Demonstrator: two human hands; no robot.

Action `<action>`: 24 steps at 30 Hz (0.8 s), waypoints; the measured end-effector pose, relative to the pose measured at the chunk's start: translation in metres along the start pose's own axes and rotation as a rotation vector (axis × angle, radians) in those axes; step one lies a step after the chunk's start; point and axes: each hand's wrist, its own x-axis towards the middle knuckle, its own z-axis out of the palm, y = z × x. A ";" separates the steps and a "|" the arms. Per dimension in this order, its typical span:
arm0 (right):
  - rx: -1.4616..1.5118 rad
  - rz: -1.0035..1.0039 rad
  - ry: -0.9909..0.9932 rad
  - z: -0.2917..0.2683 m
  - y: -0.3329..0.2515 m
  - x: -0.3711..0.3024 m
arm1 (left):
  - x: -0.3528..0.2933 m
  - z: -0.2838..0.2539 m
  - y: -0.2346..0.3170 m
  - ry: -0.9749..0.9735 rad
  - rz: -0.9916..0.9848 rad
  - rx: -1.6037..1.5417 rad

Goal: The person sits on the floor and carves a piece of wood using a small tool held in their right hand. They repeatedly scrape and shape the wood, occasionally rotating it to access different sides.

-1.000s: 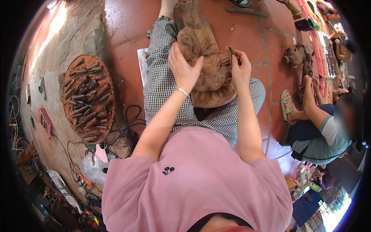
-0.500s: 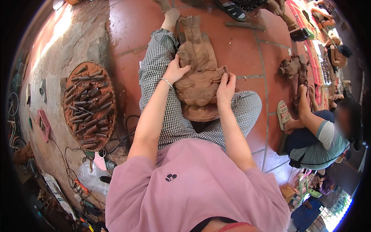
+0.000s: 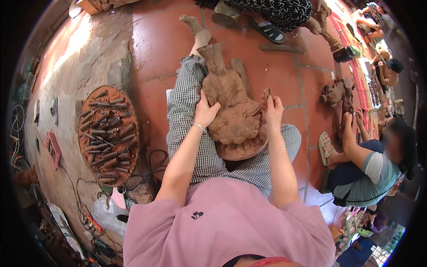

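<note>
A carved wooden statue (image 3: pixel 231 104) of a seated figure lies tilted between my legs, its round base toward me. My left hand (image 3: pixel 207 111) grips its left side, the thumb on the carved front and the fingers partly hidden behind the edge. My right hand (image 3: pixel 273 110) is closed in a pinch on a small flat brown piece (image 3: pixel 267 93), just right of the statue. A narrow gap shows between that piece and the carved wood.
On my left, a round tray (image 3: pixel 83 153) holds many chisels in reddish sawdust. Cables (image 3: pixel 153 164) and a plastic bag (image 3: pixel 106 213) lie near it. A wooden strip (image 3: pixel 283 48) rests on the tiles ahead. At right, a co-worker (image 3: pixel 373 164) sits handling another carving (image 3: pixel 336 94).
My right hand has drawn the brown piece away from the statue's right side. The statue has tilted and turned a little. My left hand keeps its grip. The view has also shifted.
</note>
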 end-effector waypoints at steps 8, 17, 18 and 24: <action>-0.121 0.402 -0.359 0.061 -0.008 0.107 | 0.004 -0.006 0.012 -0.115 0.006 -0.074; -0.013 0.299 -0.318 0.090 0.028 0.145 | 0.020 -0.002 0.012 -0.149 0.097 -0.022; -0.009 0.275 -0.308 0.091 0.029 0.144 | 0.024 -0.001 0.012 -0.152 0.122 0.007; 0.168 0.381 -0.324 0.081 0.026 0.144 | 0.030 -0.003 0.023 -0.180 0.152 0.052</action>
